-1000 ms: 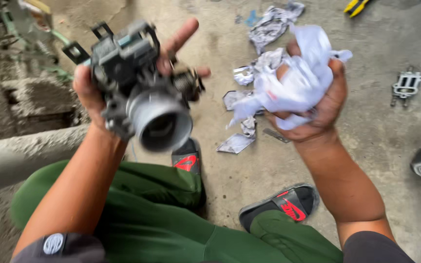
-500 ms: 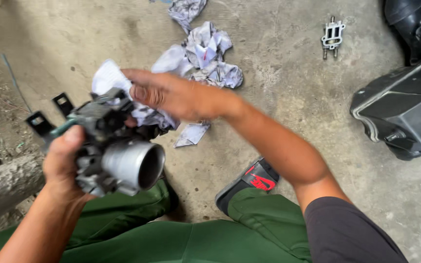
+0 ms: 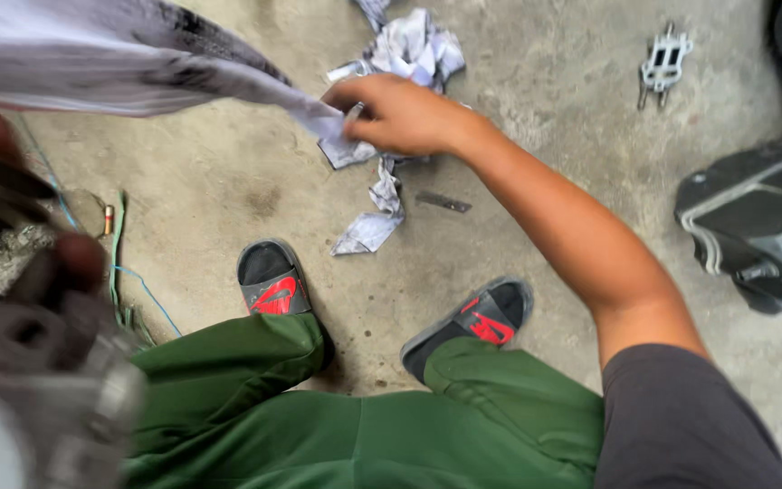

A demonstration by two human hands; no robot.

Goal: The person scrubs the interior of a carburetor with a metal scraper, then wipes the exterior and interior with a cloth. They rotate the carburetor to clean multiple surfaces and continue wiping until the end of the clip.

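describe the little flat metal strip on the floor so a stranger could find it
Start at the right hand gripping a stained white cloth over the concrete floor. Just below its wrist, right of the crumpled paper, lies a thin dark metal strip: flat, straight and bare, unlike the pale crumpled paper beside it.

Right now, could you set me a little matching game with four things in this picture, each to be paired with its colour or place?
Things:
1. Right hand
2. Small metal bracket
3. Slide sandals
4. Trousers

Descriptions:
A. Green, at the bottom of the view
B. Black with red marks, on the feet
C. Pinching a white rag streaked with black
D. Lying alone on the concrete floor, top right

Pairs: 1-C, 2-D, 3-B, 4-A
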